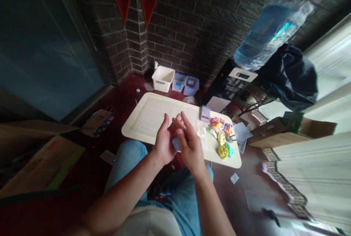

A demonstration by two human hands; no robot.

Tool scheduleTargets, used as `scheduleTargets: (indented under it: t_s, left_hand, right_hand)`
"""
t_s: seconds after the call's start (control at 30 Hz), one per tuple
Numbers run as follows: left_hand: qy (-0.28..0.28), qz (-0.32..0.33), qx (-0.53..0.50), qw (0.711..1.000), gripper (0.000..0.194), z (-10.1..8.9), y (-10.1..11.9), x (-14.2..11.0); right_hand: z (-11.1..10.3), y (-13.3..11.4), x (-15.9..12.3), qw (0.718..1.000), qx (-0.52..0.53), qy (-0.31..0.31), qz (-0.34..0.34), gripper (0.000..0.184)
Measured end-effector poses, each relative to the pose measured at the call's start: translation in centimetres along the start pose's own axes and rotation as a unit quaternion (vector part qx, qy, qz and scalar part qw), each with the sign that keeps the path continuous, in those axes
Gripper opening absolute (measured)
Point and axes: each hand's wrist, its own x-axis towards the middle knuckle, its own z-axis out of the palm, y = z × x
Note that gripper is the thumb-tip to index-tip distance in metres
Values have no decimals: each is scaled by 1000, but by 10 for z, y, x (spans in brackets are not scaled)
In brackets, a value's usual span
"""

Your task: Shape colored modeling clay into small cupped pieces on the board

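Note:
A grey-blue lump of modelling clay [176,144] is pressed between my two palms, above the near edge of the small cream table [137,135]. My left hand [165,141] cups it from the left with the thumb pointing up. From the other side, my right hand [191,145] lies over it, thumb bent across and fingers stretched forward. Much of the lump is hidden by the hands. To the right on the table sit yellow clay [223,152], green clay [229,149] and pale yellow clay [221,139], beside a pile of small colourful pieces [218,122].
A textured clear mat [156,115] covers the table's left part. A small white-and-purple box [205,114] stands at the far edge. Beyond are a white bin [163,79] and blue bins [191,86]. A water dispenser [227,82] and cardboard boxes [276,133] stand to the right.

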Motion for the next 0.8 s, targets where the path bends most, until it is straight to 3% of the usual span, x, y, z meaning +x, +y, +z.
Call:
scheduleTargets:
  t_s: [0.13, 0.27, 0.37, 0.5, 0.67, 0.73, 0.8]
  left_hand:
    - [-27, 19, 32, 999, 66, -5, -8, 4]
    - [-74, 7, 35, 997, 58, -12, -26, 3]
    - [-70, 46, 28, 996, 49, -13, -34, 0]
    - [-75, 65, 28, 995, 47, -10, -32, -5]
    - [-117, 57, 11, 991, 50, -15, -32, 3]
    - [-99, 61, 11, 993, 43, -19, -35, 8]
    - [-70, 46, 23, 996, 39, -22, -36, 13]
  right_hand:
    - [11, 3, -8, 998, -68, -2, -11, 45]
    - [16, 1, -5, 992, -124, 21, -11, 48]
    - [14, 0, 2, 984, -175, 25, -23, 51]
    - [13, 5, 2, 983, -180, 39, -16, 52]
    - [23, 8, -12, 970, -228, 54, -58, 54]
    - [25, 9, -11, 970, -229, 74, -42, 55]
    - [21, 14, -4, 981, -169, 88, 21, 57]
